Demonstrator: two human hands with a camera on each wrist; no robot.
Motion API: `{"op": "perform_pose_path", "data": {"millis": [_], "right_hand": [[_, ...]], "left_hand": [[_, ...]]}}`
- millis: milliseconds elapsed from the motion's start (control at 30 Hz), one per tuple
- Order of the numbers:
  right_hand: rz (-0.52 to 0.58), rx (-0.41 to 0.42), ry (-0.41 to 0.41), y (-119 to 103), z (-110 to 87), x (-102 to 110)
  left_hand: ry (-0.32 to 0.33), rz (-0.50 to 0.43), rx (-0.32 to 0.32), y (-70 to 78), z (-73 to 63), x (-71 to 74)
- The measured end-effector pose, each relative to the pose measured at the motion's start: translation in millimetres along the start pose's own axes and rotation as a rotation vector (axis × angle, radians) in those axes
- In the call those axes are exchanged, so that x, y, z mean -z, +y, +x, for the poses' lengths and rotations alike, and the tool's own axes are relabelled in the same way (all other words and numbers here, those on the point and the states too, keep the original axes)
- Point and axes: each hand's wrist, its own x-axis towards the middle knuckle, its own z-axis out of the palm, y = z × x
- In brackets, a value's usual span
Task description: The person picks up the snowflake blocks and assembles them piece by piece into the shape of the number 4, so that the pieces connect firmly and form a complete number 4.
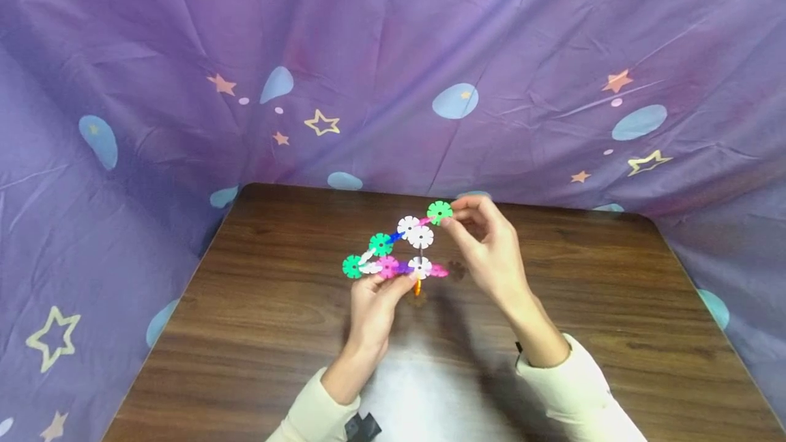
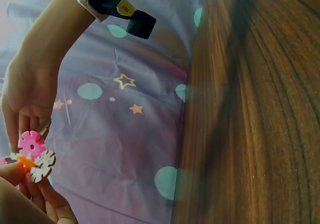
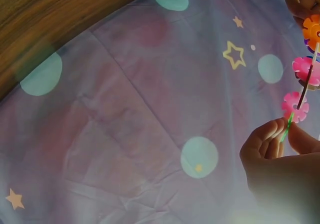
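Notched plastic discs, linked edge to edge, form one angled structure above the table. My left hand (image 1: pixel 372 312) pinches its lower row, close to a pink disc (image 1: pixel 387 267) and a white disc (image 1: pixel 420 267). An orange disc (image 1: pixel 418 286) hangs edge-on beneath that row. At the upper right end, my right hand (image 1: pixel 494 251) pinches a green disc (image 1: pixel 439 213) between thumb and fingers. In the right wrist view this green disc (image 3: pixel 287 126) shows edge-on, slotted against a pink disc (image 3: pixel 295 107). Teal, blue and white discs make the sloping left side.
A dark wooden table (image 1: pixel 276 333) lies below both hands, with a bright glare near its front. Purple fabric (image 1: pixel 381 74) printed with stars and blobs hangs behind and at the sides. Both wrists carry black straps under pale sleeves (image 1: pixel 577 387).
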Motion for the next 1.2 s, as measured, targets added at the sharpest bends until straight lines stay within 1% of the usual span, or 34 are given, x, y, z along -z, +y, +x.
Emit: {"op": "perform_pose_path", "data": {"millis": [167, 267, 433, 700, 933, 1200], "right_hand": [[-0.033, -0.021, -0.006, 2.7, -1.6, -2.5], [-0.035, -0.036, -0.010, 4.8, -3.1, -3.6], [-0.027, -0.052, -0.012, 7.5, -5.6, -5.5], [-0.014, -0.054, -0.017, 10.4, -2.7, -8.8], [0.008, -0.050, -0.012, 13.2, -3.8, -9.0], [-0.011, -0.058, -0.028, 15.2, -4.1, -10.2]], "left_hand": [[0.011, 0.043, 0.010, -1.8, 0.0, 3.1], [0.016, 0.059, 0.019, -2.8, -0.8, 4.4], [0.003, 0.075, 0.023, -3.5, -1.0, 6.7], [0.011, 0.107, 0.013, -2.7, 2.7, 9.4], [0.013, 0.135, 0.019, -2.4, 4.3, 10.4], [0.017, 0.144, 0.025, -3.4, 4.7, 12.1]]}}
